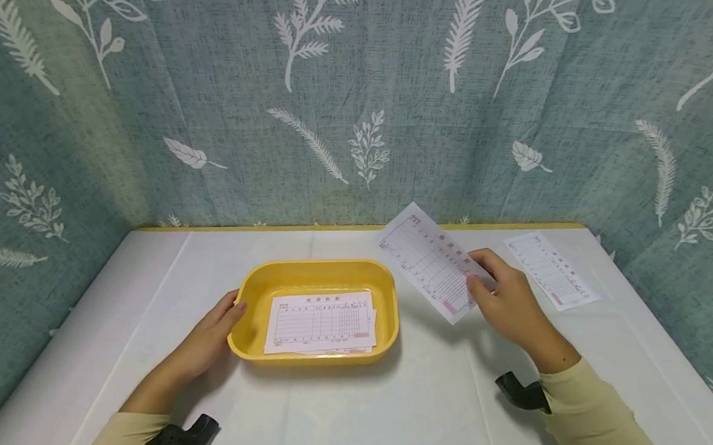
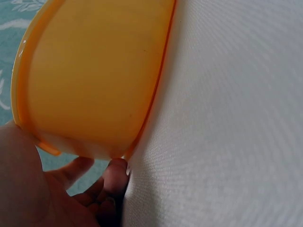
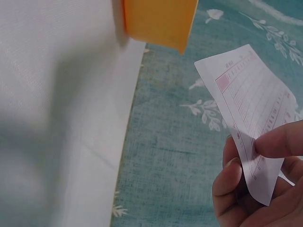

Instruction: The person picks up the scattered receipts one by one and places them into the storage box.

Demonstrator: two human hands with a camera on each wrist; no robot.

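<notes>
My left hand grips the left end of a yellow plastic basin, its thumb over the rim and its fingers against the outer wall. In the basin lie printed receipt slips, one overlapping another. To the right, my right hand pinches another receipt slip by its right end between thumb and fingers. That slip is tilted above the table, bending slightly in the right wrist view. One more receipt slip lies flat on the table, beyond my right hand.
A white cloth covers the table. Behind it hangs a green-blue curtain with white leaf prints, and a yellow strip runs along the table's back edge. Black wrist devices sit at both of my sleeves.
</notes>
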